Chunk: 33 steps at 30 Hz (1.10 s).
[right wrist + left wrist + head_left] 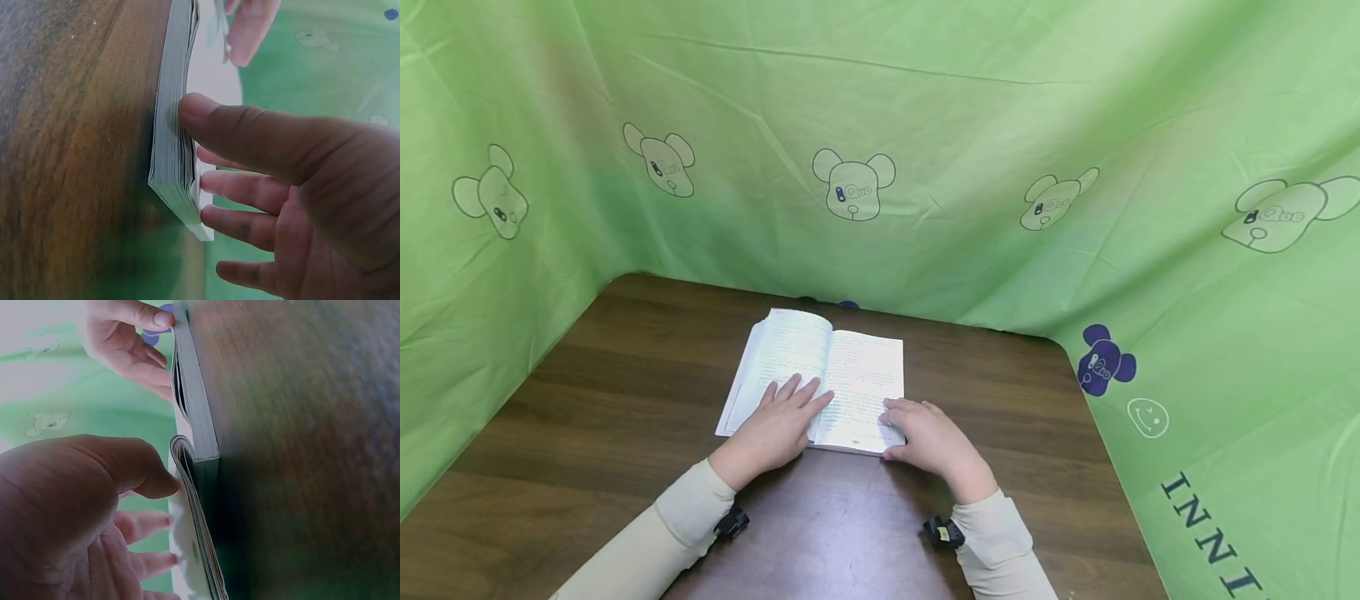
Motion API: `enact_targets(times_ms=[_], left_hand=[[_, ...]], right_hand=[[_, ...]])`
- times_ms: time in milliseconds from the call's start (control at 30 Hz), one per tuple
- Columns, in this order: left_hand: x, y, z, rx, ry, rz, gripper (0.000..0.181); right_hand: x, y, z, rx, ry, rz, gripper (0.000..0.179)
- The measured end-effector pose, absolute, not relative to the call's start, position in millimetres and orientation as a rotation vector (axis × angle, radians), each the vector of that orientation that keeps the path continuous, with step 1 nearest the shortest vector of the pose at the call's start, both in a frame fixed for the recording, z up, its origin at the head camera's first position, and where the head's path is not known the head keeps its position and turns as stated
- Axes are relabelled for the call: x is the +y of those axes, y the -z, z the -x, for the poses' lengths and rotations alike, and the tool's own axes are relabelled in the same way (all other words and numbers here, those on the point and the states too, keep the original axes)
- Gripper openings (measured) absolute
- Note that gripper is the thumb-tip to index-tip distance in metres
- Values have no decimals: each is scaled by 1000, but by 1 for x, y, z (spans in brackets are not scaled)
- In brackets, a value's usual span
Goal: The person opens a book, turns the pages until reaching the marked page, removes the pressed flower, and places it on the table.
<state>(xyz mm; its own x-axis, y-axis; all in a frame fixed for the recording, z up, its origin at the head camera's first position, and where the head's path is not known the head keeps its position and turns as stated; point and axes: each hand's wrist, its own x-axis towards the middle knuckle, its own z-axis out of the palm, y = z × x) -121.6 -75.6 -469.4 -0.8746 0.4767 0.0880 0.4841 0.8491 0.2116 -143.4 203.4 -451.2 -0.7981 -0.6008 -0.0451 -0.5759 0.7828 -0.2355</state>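
Observation:
An open book with printed pages lies on the wooden table, its left pages bowed up near the spine. My left hand rests on the lower left page with fingers spread, the thumb reaching toward the spine. On the lower right corner of the right page lies my right hand. Its thumb touches the near edge of the page stack in the right wrist view, while its fingertips rest on the page. Part of the text is hidden under both hands.
The brown wooden table extends around the book on all sides. A green cloth with printed bear heads hangs behind and along both sides of the table. A small black device is strapped at the right wrist, another at the left.

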Motion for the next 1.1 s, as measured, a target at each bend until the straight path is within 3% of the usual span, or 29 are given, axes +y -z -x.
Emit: enact_targets(times_ms=[433, 633, 800, 1100], left_hand=[[-75, 470, 121, -3096, 407, 667, 52], [-74, 469, 120, -3100, 433, 637, 46], [-74, 469, 120, -3102, 485, 624, 52], [-71, 470, 119, -3076, 531, 637, 41]], right_hand=[[207, 450, 142, 2808, 303, 1004, 38], [210, 449, 143, 2807, 309, 1080, 18], [211, 450, 144, 2819, 317, 1139, 6], [209, 451, 146, 2921, 288, 1206, 23]])
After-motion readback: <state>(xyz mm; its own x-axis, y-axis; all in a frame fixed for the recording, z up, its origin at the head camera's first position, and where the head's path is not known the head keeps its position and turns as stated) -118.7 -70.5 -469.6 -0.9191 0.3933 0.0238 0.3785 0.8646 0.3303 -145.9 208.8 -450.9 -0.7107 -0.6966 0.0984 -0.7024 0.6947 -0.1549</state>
